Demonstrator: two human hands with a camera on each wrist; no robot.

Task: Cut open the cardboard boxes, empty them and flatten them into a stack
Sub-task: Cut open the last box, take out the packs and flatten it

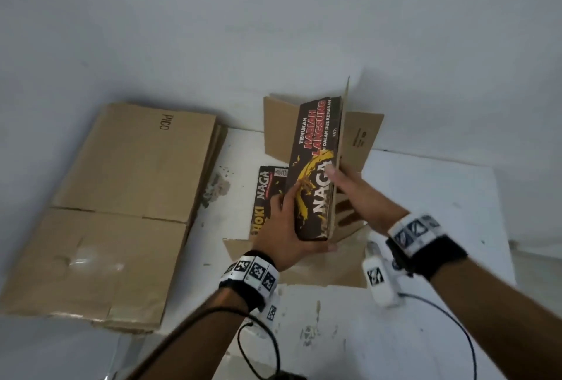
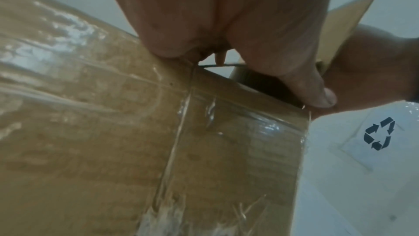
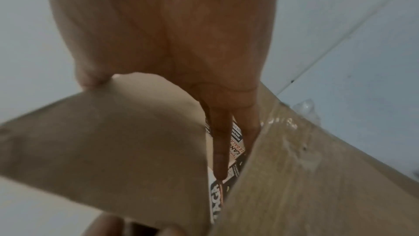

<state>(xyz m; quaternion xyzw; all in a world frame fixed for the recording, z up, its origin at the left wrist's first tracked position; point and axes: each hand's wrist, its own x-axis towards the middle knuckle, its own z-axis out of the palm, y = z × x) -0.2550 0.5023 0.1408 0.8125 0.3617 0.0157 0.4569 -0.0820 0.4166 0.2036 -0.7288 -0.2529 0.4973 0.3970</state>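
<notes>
A dark printed "NAGA" carton bundle [image 1: 316, 166] stands on end, tilted, over an opened brown cardboard box [image 1: 363, 136] whose flaps are spread out. My left hand [image 1: 282, 227] grips the bundle's lower end, thumb underneath. My right hand [image 1: 349, 191] pinches the bundle's right side, thumb on the printed face, straight fingers behind a brown panel [image 1: 343, 124]. In the right wrist view my fingers [image 3: 221, 150] reach down between a rounded brown flap [image 3: 127, 141] and a taped panel [image 3: 317, 177]. In the left wrist view my thumb [image 2: 317, 94] hooks over a taped cardboard edge [image 2: 238, 132].
A stack of flattened brown boxes [image 1: 121, 197] lies at the left of the white table [image 1: 441, 197]. Another "NAGA" carton [image 1: 267, 194] lies flat left of the open box. A grey wall is close behind. Black cables hang by my forearms.
</notes>
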